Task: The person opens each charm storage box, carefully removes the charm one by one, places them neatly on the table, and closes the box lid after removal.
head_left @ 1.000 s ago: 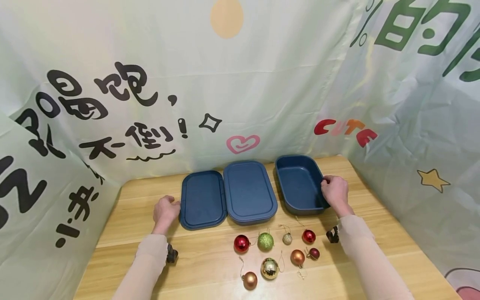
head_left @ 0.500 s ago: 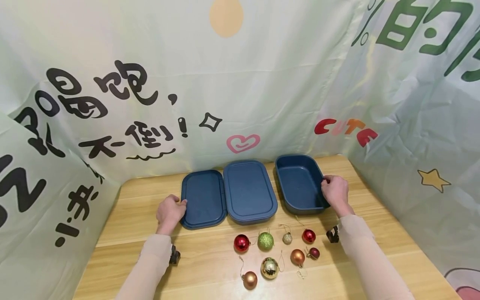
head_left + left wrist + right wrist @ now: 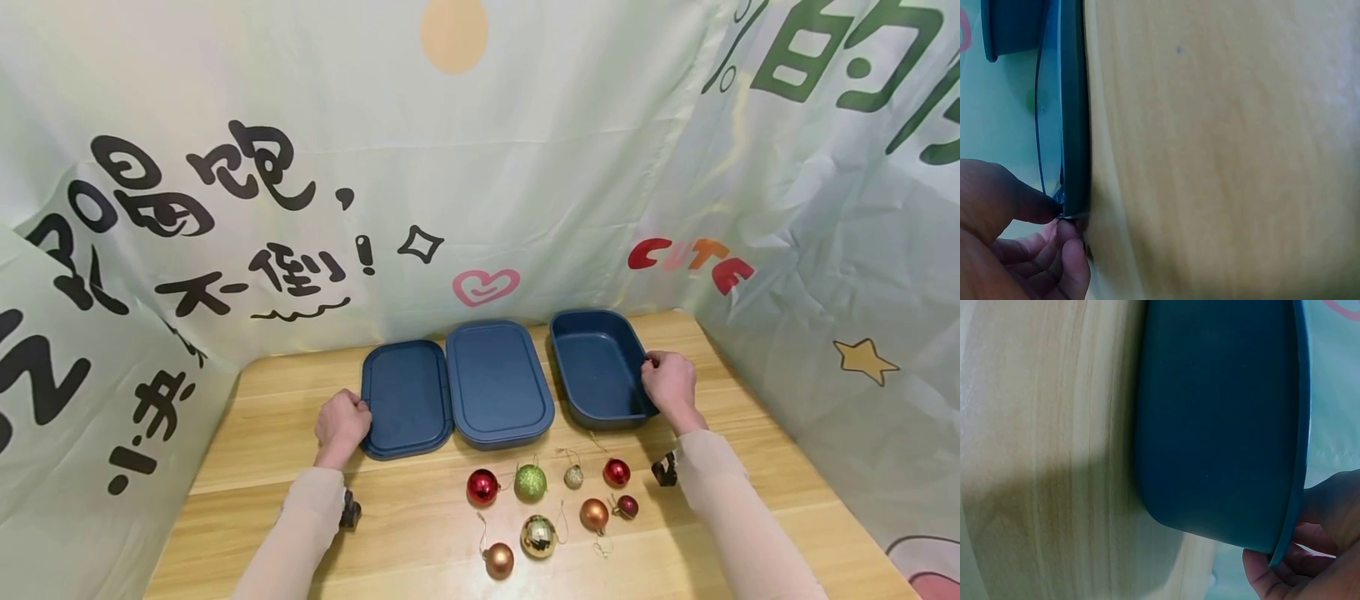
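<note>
On the left lies a flat dark blue lid point(image 3: 407, 398). My left hand point(image 3: 342, 427) pinches its left edge; the left wrist view shows the thumb on top and the curled fingers point(image 3: 1072, 259) at the lid's edge point(image 3: 1075, 112). On the right stands a topless dark blue box point(image 3: 600, 367) with nothing inside. Its right rim is held between the thumb and fingers of my right hand point(image 3: 670, 385). The right wrist view shows those fingers point(image 3: 1266, 575) curled under the rim at the corner of the box point(image 3: 1222, 437).
Between lid and box stands a blue lidded box point(image 3: 501, 383). Nearer the front lie several Christmas baubles, among them a red one point(image 3: 482, 487), a glittery green one point(image 3: 530, 483) and a gold one point(image 3: 538, 536). A printed cloth point(image 3: 525, 192) hangs behind the wooden table point(image 3: 405, 533).
My left hand has moved slightly right from beside the lid and now grips its left edge. The right hand stays on the box's rim; boxes and baubles lie as before.
</note>
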### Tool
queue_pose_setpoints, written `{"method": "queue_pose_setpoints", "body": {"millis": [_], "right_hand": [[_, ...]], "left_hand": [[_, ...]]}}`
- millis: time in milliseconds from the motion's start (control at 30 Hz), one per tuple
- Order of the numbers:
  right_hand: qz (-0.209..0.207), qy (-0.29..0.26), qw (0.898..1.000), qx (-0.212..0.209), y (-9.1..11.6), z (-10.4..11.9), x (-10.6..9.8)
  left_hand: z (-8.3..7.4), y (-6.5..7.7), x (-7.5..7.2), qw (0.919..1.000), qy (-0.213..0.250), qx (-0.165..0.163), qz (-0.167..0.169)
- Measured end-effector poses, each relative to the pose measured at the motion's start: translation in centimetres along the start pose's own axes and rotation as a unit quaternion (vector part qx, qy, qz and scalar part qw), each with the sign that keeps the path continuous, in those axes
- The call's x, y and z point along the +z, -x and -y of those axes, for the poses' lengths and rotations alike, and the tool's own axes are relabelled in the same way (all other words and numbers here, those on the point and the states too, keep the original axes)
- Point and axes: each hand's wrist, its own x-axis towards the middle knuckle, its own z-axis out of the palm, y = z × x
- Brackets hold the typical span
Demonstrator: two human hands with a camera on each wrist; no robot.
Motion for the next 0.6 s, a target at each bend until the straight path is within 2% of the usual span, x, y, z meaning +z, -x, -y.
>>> {"method": "queue_pose_setpoints", "body": {"millis": [233, 400, 600], "right_hand": [[0.003, -0.003, 1.0, 0.002, 0.1, 0.3, -0.3], [0.002, -0.002, 1.0, 0.002, 0.1, 0.2, -0.2], [0.004, -0.002, 1.0, 0.005, 0.1, 0.1, -0.2]], "left_hand": [[-0.4, -0.2, -1.3, 0.9996, 0.017, 0.021, -0.01], [-0.8, -0.7, -2.4, 0.998, 0.057, 0.027, -0.002], [-1.6, -0.7, -3.9, 0.9927, 0.116, 0.02, 0.023]]}}
